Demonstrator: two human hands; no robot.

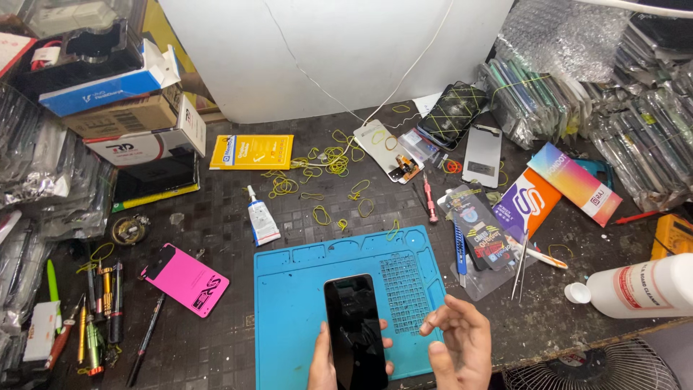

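A black smartphone (354,328) lies screen-up on the blue silicone work mat (303,289) near the table's front edge. My left hand (323,361) grips the phone from below, thumb along its left edge and fingertips showing at its right edge. Just to the right of the phone, my right hand (458,343) hovers with fingers spread and nothing in it.
A glue tube (261,217), pink card (185,279), yellow packet (251,152), rubber bands (328,162), a pink screwdriver (430,198), tweezers (520,267) and other phones (451,114) litter the dark table. A white bottle (642,287) lies at right. Boxes stack at left, bagged parts at right.
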